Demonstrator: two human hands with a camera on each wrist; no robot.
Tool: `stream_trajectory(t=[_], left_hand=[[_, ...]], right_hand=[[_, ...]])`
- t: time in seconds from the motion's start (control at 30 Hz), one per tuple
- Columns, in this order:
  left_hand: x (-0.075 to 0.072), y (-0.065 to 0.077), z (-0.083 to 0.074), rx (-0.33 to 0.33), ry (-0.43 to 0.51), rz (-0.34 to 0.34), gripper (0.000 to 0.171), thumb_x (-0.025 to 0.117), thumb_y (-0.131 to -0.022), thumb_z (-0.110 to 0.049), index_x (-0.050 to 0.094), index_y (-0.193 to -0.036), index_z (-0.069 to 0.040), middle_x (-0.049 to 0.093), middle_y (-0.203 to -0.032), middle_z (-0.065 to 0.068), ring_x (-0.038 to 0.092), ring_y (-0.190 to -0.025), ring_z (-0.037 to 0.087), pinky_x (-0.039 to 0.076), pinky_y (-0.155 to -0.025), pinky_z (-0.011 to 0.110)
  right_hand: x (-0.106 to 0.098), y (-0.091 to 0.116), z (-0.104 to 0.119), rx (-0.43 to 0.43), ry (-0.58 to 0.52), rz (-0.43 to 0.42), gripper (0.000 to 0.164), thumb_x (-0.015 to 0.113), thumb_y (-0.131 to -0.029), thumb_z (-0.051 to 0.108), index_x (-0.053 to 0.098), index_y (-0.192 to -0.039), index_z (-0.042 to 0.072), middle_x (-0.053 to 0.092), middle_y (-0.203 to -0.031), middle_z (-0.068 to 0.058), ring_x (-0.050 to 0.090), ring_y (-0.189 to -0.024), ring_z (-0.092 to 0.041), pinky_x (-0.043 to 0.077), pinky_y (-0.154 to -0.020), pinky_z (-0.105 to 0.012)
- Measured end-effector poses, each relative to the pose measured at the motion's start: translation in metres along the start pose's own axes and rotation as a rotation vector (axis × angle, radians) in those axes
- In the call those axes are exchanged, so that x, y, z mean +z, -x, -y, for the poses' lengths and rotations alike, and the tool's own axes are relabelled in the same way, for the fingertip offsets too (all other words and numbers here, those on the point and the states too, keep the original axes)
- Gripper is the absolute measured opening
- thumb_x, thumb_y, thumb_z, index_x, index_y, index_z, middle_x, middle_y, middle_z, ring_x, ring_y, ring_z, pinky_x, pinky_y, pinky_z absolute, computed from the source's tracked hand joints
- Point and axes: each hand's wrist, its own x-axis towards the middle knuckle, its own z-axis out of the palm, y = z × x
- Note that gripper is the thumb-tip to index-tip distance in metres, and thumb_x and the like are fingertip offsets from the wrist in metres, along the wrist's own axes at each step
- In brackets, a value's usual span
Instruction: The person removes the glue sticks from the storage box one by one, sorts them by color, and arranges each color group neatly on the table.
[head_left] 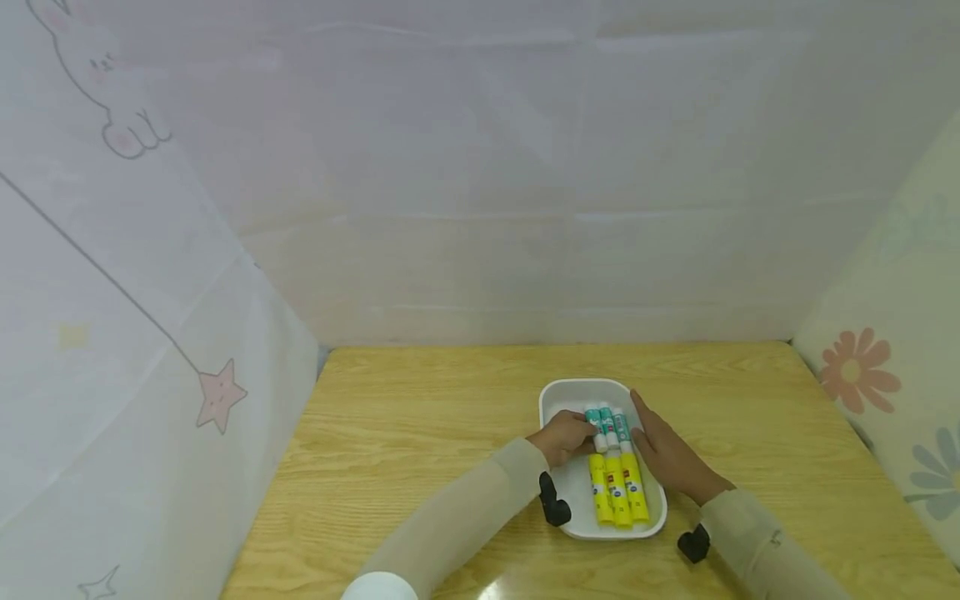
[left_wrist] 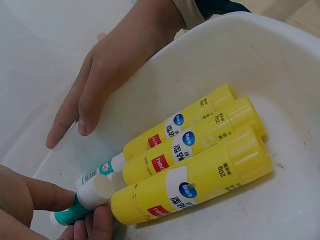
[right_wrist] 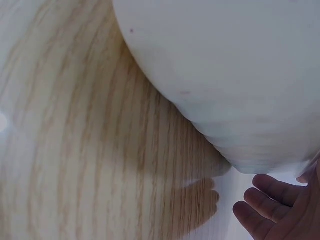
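My left hand reaches over the left rim of a white plastic tray and pinches a teal-and-white glue stick between thumb and fingers. Two more teal glue sticks lie right beside it, partly hidden in the left wrist view. Lined up below them on the tray's floor are three yellow glue sticks, their near ends close to the teal ones. My right hand rests at the tray's right rim, fingers straight along the outer wall and thumb over the edge.
The tray stands on a wood-grain table, right of its middle. Pale curtains with printed figures enclose the table at the back and sides. Black wrist pieces hang near both sleeves.
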Motion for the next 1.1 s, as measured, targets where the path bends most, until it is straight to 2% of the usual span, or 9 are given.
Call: stream_trajectory(t=[0.23,0.57,0.77,0.83,0.97,1.1], left_hand=[[0.0005,-0.0009,0.0005,0.001,-0.024,-0.018,0.026,0.062,-0.095,-0.008,0.060,-0.117,0.004,0.064,-0.096,0.009,0.063,-0.090,0.019,0.056,-0.082,0.031],[0.0001,-0.0005,0.0004,0.011,-0.004,-0.002,0.023,0.062,-0.094,-0.008,0.062,-0.114,0.004,0.065,-0.096,0.009,0.064,-0.090,0.019,0.056,-0.085,0.032],[0.0001,-0.0004,0.0023,0.020,0.031,0.015,0.018,0.063,-0.094,-0.007,0.065,-0.109,0.003,0.067,-0.095,0.009,0.065,-0.088,0.018,0.056,-0.085,0.033],[0.0001,-0.0002,0.0032,0.019,0.038,0.018,0.016,0.063,-0.094,-0.007,0.065,-0.107,0.002,0.067,-0.095,0.009,0.065,-0.088,0.018,0.056,-0.085,0.033],[-0.0006,-0.0002,0.0036,0.014,0.061,0.025,0.017,0.062,-0.094,-0.007,0.064,-0.109,0.002,0.067,-0.095,0.009,0.065,-0.088,0.017,0.056,-0.085,0.032],[-0.0026,0.0006,0.0013,0.013,0.080,0.040,0.025,0.062,-0.095,-0.010,0.062,-0.117,0.002,0.066,-0.098,0.009,0.064,-0.089,0.017,0.056,-0.084,0.030]], right_hand=[[0.0000,-0.0001,0.0009,-0.009,-0.003,-0.014,0.065,0.038,-0.106,0.015,-0.003,-0.157,0.010,0.011,-0.160,-0.020,0.018,-0.143,-0.042,0.019,-0.112,-0.062],[0.0004,0.0003,0.0029,0.000,-0.011,-0.004,0.065,0.038,-0.106,0.014,-0.003,-0.156,0.009,0.010,-0.160,-0.019,0.016,-0.144,-0.041,0.018,-0.113,-0.062],[0.0007,-0.0002,-0.0003,0.014,-0.008,0.005,0.067,0.037,-0.107,0.015,-0.007,-0.156,0.017,0.007,-0.161,-0.016,0.015,-0.145,-0.039,0.017,-0.114,-0.060],[0.0013,-0.0001,-0.0015,0.008,0.002,0.005,0.067,0.037,-0.106,0.015,-0.007,-0.156,0.016,0.007,-0.161,-0.017,0.016,-0.144,-0.040,0.017,-0.114,-0.061],[0.0029,0.0000,-0.0020,-0.003,0.011,-0.008,0.066,0.038,-0.106,0.014,-0.003,-0.156,0.011,0.008,-0.161,-0.019,0.016,-0.144,-0.041,0.018,-0.113,-0.062],[0.0034,-0.0008,-0.0016,-0.018,0.017,-0.018,0.065,0.039,-0.106,0.013,-0.002,-0.156,0.009,0.009,-0.160,-0.019,0.017,-0.144,-0.041,0.019,-0.113,-0.061]])
